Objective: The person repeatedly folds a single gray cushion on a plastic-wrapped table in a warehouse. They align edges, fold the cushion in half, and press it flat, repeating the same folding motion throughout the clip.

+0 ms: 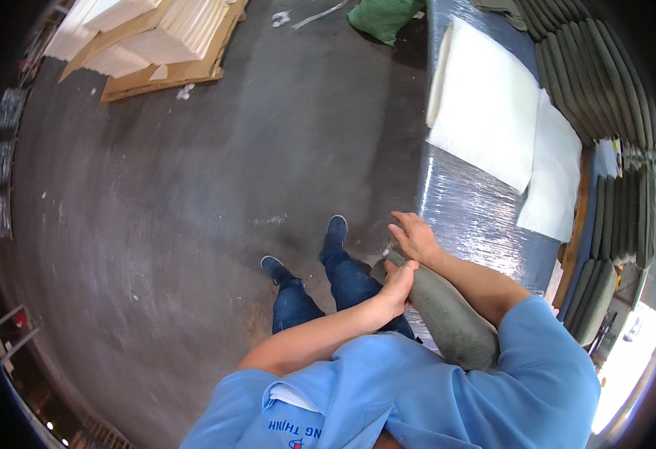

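Note:
A grey-green cushion point(455, 318) is tilted against my body on the right, its narrow end pointing away from me. My left hand point(399, 286) grips this cushion near the far end, thumb over the upper side. Just beyond, my right hand point(417, 238) is open with fingers stretched out, close to the cushion's far corner. I cannot tell whether it touches the fabric. A small white bit point(386, 253) shows at that corner, between the two hands. The cushion's underside is hidden.
A table wrapped in shiny plastic film point(462, 202) stands on the right, bearing white padding sheets point(485, 101). Stacked grey-green cushions point(593, 82) line its far side. A pallet point(171, 81) with white sheets stands far left; a green sack point(380, 19) lies at the back.

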{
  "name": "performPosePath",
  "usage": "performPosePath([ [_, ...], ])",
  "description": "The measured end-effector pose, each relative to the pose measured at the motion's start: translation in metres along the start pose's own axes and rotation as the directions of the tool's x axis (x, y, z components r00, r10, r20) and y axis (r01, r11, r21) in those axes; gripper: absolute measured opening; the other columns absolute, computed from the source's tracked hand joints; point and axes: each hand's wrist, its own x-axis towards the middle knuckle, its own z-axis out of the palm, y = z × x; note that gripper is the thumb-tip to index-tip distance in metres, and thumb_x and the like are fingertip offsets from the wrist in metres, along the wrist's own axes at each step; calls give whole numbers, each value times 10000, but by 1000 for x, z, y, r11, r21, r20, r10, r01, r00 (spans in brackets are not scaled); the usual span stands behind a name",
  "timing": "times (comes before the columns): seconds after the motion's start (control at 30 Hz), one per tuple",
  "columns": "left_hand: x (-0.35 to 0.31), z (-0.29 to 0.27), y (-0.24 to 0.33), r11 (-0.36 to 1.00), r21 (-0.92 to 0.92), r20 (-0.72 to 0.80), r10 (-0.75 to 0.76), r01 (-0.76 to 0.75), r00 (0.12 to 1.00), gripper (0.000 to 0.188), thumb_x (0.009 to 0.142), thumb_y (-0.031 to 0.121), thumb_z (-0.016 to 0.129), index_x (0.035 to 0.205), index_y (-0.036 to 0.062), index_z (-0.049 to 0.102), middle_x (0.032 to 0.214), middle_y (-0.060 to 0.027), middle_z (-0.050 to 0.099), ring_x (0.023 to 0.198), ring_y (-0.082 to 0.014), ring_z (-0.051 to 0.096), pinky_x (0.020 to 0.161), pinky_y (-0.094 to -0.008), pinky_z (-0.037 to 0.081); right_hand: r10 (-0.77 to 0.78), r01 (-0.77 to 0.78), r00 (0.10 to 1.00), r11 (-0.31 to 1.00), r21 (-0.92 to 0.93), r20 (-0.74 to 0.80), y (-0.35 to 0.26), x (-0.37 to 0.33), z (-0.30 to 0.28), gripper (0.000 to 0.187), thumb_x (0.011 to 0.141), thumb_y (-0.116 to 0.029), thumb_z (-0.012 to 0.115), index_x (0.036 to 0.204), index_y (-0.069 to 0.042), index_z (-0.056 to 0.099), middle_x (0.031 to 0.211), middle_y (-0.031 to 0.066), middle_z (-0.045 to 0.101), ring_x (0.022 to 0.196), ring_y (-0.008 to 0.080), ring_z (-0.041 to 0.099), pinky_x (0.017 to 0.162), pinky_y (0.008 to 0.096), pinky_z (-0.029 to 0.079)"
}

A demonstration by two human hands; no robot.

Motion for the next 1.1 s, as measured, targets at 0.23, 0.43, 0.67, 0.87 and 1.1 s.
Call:
performPosePath([
  [0.23, 59, -75, -19, 990, -69, -81, 120, -125, 989, 461, 1043, 406, 493, 1381, 92, 495, 1077, -114, 594, 778, -217, 620, 732, -414, 580, 199, -190, 978, 975, -118, 62, -2, 22, 36, 392, 1040, -405, 548, 1055, -48, 708, 944, 243, 721, 926, 442, 697, 809, 532, 535],
  [0.43, 133, -78, -26, 963, 84, -456, 267, -257, 849, 390, 1044, 339, 502, 1241, 12, 582, 1222, -167, 655, 1125, -329, 629, 979, -410, 469, 260, -233, 965, 912, -338, 35, -11, 44, 56, 398, 1042, -436, 524, 990, -82, 697, 875, 232, 727, 880, 453, 703, 799, 563, 546],
  [0.67, 182, -55, -27, 958, 10, -605, 234, -287, 761, 476, 1095, 405, 436, 1191, -14, 641, 1191, -180, 687, 1118, -335, 652, 946, -428, 496, 191, -103, 968, 893, -438, 161, 0, 53, 74, 299, 1039, -379, 531, 1104, -106, 636, 827, 193, 739, 834, 403, 731, 746, 532, 572],
  [0.87, 201, -58, -16, 983, -144, -534, 22, -117, 845, 559, 1098, 415, 361, 1208, -24, 690, 1317, -235, 668, 1201, -405, 644, 986, -475, 505, 219, -114, 954, 897, -428, 205, 18, 59, 77, 279, 996, -329, 595, 1147, -95, 613, 860, 199, 742, 848, 391, 735, 745, 522, 577],
  [1.1, 237, -59, -10, 967, 123, -574, 252, -222, 779, 548, 1083, 461, 448, 968, 12, 741, 1092, -158, 741, 972, -308, 718, 778, -470, 553, 137, 12, 928, 918, -397, 347, 19, 52, 90, 394, 902, -345, 707, 1175, -81, 604, 887, 194, 750, 865, 382, 749, 760, 485, 598],
])
